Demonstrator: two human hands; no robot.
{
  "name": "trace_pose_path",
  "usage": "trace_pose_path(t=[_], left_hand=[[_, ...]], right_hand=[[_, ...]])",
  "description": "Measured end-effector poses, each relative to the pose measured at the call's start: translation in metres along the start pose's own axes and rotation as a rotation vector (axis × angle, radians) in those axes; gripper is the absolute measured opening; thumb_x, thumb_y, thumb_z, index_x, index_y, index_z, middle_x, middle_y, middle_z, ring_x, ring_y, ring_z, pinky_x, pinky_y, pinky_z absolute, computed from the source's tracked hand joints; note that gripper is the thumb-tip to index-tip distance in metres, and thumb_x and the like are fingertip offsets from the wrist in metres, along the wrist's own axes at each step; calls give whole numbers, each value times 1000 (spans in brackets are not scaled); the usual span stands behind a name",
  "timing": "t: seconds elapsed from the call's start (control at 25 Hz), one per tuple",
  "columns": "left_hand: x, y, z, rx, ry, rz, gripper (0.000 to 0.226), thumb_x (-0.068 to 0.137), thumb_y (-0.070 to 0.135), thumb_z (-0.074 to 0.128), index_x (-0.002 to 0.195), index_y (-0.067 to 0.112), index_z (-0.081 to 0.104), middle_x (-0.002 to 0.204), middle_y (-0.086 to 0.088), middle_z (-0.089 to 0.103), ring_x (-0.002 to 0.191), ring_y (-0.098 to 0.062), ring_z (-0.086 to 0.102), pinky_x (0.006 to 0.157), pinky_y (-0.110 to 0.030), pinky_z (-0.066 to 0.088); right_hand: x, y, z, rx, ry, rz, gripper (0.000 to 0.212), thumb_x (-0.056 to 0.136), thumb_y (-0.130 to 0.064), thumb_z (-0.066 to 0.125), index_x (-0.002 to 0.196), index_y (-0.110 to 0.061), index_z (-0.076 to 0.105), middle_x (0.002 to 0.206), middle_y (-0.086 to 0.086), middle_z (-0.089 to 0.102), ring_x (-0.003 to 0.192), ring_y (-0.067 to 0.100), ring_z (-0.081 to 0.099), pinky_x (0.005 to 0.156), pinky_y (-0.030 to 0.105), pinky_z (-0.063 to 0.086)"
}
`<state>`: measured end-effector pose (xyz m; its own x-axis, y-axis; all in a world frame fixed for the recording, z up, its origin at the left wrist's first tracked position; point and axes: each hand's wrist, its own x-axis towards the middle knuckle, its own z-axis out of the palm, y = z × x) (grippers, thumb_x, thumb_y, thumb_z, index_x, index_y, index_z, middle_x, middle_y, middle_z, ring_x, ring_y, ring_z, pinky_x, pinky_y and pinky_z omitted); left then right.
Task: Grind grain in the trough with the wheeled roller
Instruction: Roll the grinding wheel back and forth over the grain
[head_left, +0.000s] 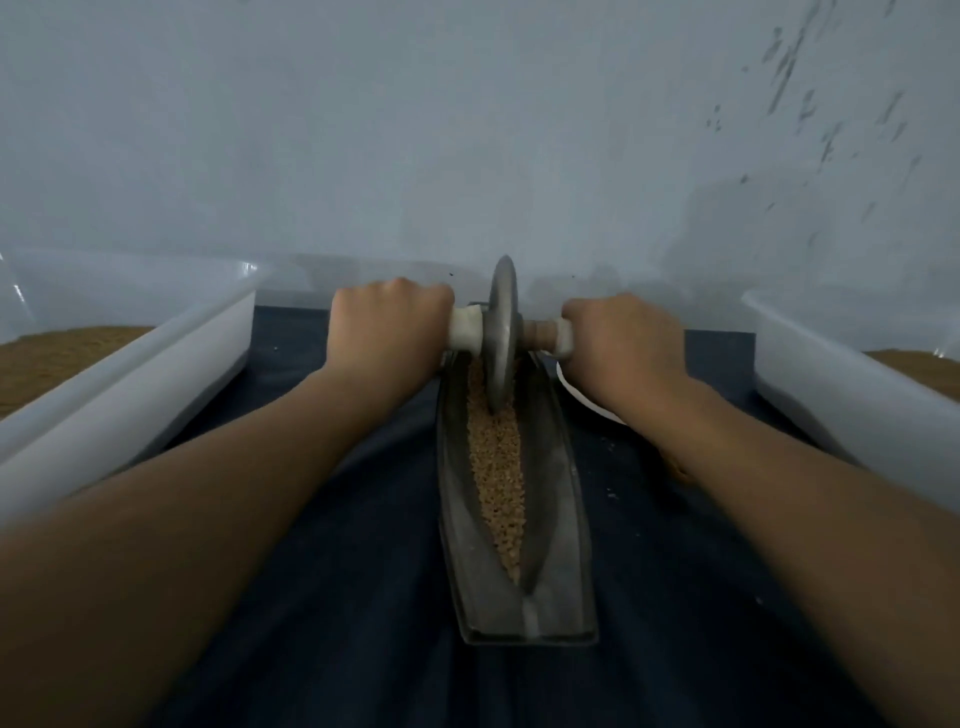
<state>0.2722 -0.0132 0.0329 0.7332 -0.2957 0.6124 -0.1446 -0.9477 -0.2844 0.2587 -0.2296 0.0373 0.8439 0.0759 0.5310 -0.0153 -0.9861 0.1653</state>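
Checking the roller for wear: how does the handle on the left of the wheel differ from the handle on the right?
The left handle is white right up to the wheel; the right handle shows a bare brownish stretch beside the wheel before its white part. The left handle's white looks lumpy, the right handle's smoother. Shared: the left hand and the right hand each grip one.

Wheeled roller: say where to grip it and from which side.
Grip the handle ends either side of the disc, from above, as the left hand and right hand do: the axle lies crosswise over the narrow trough, disc on edge in the grain.
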Motion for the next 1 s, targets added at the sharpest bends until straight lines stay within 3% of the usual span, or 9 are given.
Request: trace_pose_path(t=[0.16,0.24,0.28,0.4,0.52,0.68,0.84,0.92,1.0], left_hand=[[-19,-2,-18,-86,-33,-18,10,87,27,60,88,24,51,73,1,53,65,-25,55,53,-32,31],[-52,-8,-37,-92,-43,34,15,85,34,58,83,29,44,65,8,38,57,-19,40,51,-30,27],[-68,-11,-51,-98,-27,79,20,81,37,60,79,31,41,61,9,31,52,-16,31,48,-28,22],[-91,-22,-86,-66,2,186,38,60,38,71,68,34,34,52,13,19,43,-8,8,46,-18,6],[-79,-13,-78,47,-103,147,36,70,39,69,72,33,33,55,11,22,43,-10,13,46,-22,7],[-23,2,-24,80,2,84,15,86,23,60,81,26,46,64,4,46,58,-25,55,48,-28,22],[1,-2,-7,1,23,84,14,82,20,65,81,20,51,66,-1,54,57,-28,54,49,-28,25],[-20,-5,-16,-46,-6,47,16,84,26,63,81,23,47,67,2,53,58,-25,53,50,-29,29],[-51,-10,-34,-67,-44,50,22,83,34,61,78,28,40,63,8,40,51,-17,37,48,-28,23]], right_hand=[[-21,-1,-22,21,-45,-61,9,87,-32,65,86,-29,57,79,-3,60,68,24,54,51,28,27],[-58,3,-42,13,-22,-124,20,79,-36,69,77,-31,49,65,-10,45,55,16,44,47,25,22],[-77,7,-53,-33,48,-173,28,70,-37,73,70,-31,46,57,-11,33,46,10,29,44,22,15],[-105,13,-84,-54,171,-223,41,44,-40,76,58,-30,39,52,-14,8,45,-1,2,45,15,1],[-94,9,-65,-43,62,-173,33,54,-37,71,59,-30,40,51,-14,18,44,2,12,45,17,7],[-35,-1,-8,67,-18,-35,15,85,-37,63,77,-30,52,70,-6,52,65,23,53,54,29,33],[-10,-5,1,76,18,-12,8,86,-34,65,93,-29,66,79,-2,61,73,26,60,53,29,33],[-24,-4,-12,56,1,-78,8,86,-32,65,92,-29,63,79,-3,61,74,26,61,54,29,34],[-51,-1,-34,30,-3,-149,12,83,-33,65,84,-29,53,69,-8,49,62,21,51,48,27,26]])
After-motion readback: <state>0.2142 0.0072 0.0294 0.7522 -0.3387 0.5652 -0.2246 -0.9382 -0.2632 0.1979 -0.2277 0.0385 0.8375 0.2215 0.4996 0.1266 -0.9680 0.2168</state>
